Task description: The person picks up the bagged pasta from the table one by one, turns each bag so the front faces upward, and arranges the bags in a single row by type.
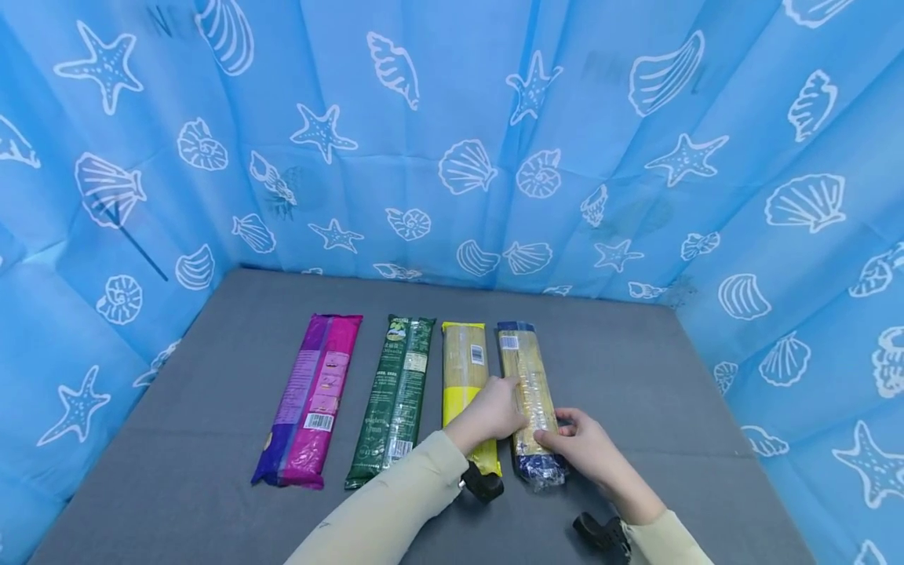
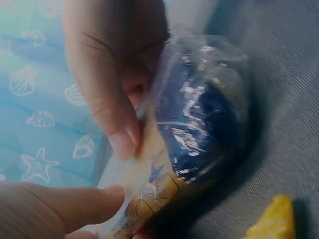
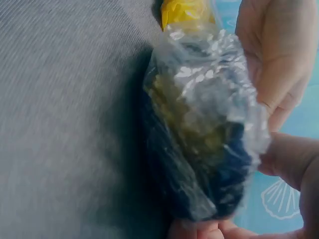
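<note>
A long clear pack of spaghetti with dark blue ends (image 1: 531, 365) lies at the right of the row on the grey table. My left hand (image 1: 496, 410) holds its left side near the middle, and my right hand (image 1: 585, 446) grips its right side closer to the near end, thumb on top. In the left wrist view, both thumbs bear on the wrapper beside the pack's blue end (image 2: 199, 124). Crinkled clear film covers that end (image 3: 199, 134) in the right wrist view. Some fingers of each hand are hidden beside or under the pack.
Left of the held pack lie a yellow-and-clear spaghetti pack (image 1: 461, 377), partly behind my left arm, a green spaghetti pack (image 1: 394, 392) and a pink-and-purple pack (image 1: 311, 400). A blue shell-patterned curtain (image 1: 452, 157) hangs behind the grey table (image 1: 636, 361).
</note>
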A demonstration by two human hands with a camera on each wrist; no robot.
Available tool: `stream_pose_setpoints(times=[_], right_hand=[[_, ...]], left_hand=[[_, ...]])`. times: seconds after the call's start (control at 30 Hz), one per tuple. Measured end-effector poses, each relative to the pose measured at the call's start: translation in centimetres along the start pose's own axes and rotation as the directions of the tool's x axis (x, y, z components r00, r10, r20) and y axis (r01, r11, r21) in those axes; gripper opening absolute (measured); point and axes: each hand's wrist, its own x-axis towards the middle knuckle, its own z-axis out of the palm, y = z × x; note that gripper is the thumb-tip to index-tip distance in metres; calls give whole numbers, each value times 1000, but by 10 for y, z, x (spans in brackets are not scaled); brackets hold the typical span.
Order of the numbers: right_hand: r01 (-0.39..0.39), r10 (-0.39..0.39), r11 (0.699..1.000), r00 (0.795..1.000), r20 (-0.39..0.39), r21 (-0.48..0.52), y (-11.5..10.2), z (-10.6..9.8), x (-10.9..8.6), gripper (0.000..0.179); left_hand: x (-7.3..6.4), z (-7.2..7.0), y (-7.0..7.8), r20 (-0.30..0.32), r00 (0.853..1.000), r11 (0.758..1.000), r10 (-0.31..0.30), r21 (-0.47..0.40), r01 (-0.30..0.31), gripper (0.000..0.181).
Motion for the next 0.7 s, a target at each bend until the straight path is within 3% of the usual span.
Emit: stream_pose_setpoints(times=[0.13, 0.23, 0.4, 0.53, 0.7], right_hand=[[14, -15, 999, 1000, 22, 33, -3, 5, 1, 49], [21, -23, 998, 999, 27, 60, -5, 8, 0, 40], [53, -57, 981, 998, 13, 184, -2, 12, -3, 38], [104, -109, 954, 994, 3, 281, -2, 12, -5, 44], [227, -217, 941, 974, -68, 251, -8, 9, -9, 49]], left_hand=[[2, -4, -4, 23, 1000, 981, -19, -191, 23, 67], [2, -6, -5, 37, 999, 963, -31, -265, 40, 66], [3, -7, -6, 28, 999, 936, -39, -348, 46, 64], [3, -8, -7, 12, 998, 898, -63, -435, 62, 65], [2, -15, -5, 16, 998, 849, -63, -525, 62, 76]])
